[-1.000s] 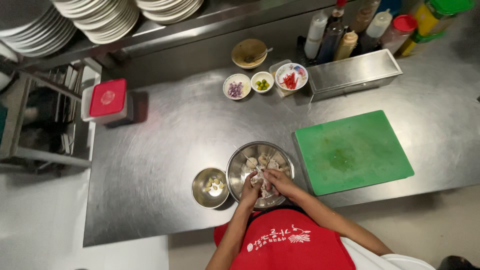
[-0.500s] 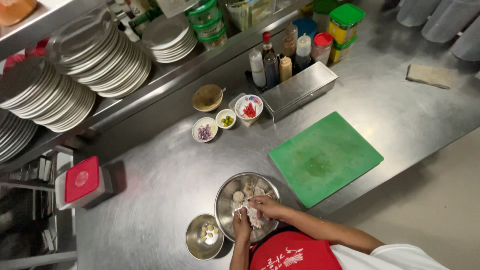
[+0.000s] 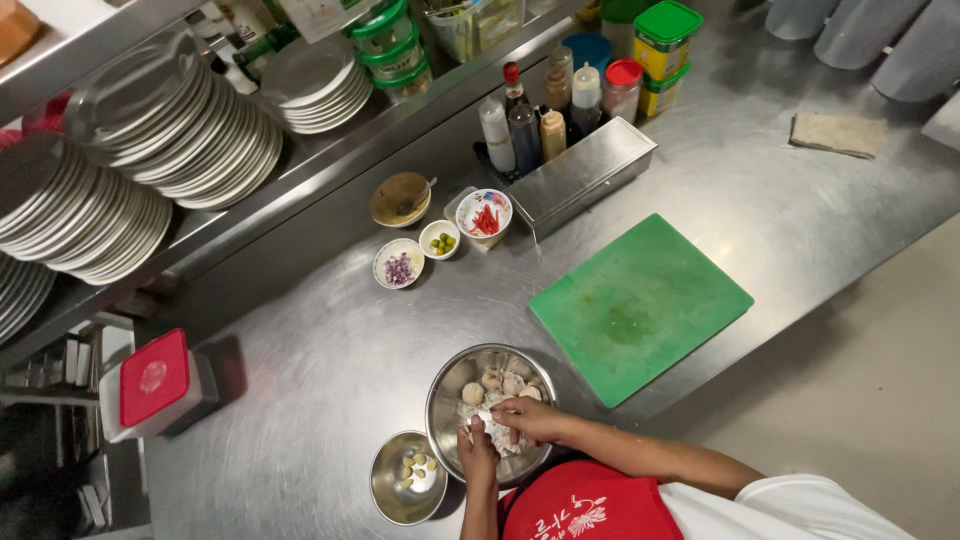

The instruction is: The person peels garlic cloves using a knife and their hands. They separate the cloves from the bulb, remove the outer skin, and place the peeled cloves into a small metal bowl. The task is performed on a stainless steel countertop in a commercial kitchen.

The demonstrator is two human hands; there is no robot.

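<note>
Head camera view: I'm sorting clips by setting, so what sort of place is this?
Most likely a restaurant kitchen prep station: a long steel counter, tall stacks of plates on the shelf above it, and sauce bottles beside a green cutting board.

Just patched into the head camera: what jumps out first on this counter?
The bright green cutting board lies bare at the counter's middle right. Near the front edge, both hands, left hand and right hand, are down in a large steel bowl of pale pieces, with a smaller steel bowl to its left. Stacks of plates fill the shelf behind.
</note>
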